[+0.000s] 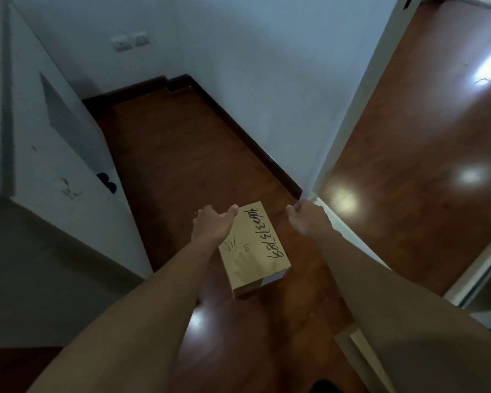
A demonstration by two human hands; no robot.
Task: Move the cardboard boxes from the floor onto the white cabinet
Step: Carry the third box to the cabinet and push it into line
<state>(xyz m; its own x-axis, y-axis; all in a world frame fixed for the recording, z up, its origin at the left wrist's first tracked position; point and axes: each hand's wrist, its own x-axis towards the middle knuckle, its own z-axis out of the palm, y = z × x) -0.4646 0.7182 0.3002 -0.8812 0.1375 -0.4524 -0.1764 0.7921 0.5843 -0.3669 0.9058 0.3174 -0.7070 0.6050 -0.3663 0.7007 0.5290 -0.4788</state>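
Item 1, left hand (211, 222): spread open, thumb out over the near-left top edge of the box; fingers reach past the far-left corner. Contact w/ the box: cannot tell. Holding nothing. Judged reason for pose: lining up on the left side for a two-hand lift.

Item 2, right hand (305, 215): also empty, fingers loosely curled, apart from the box, off its right side near the door frame (352, 143). Judged reason: set wide to clear the box's breadth before closing in.

Item 3, cardboard box (253, 248): one seen, flat on the wood floor (167, 154), between the two hands, long axis running away from the person. Closed; top bears handwritten digits in black marker plus small scribbles. Contents: not visible. Pale label or tape on near-end face, unreadable.

Item 4, white cabinet (40, 131): stands to the left, near the box but apart from it; dark marks on its side. Top surface is a blurred sliver; what's on it can't be told.

Status, est.: reach stage, box not yet lifted.
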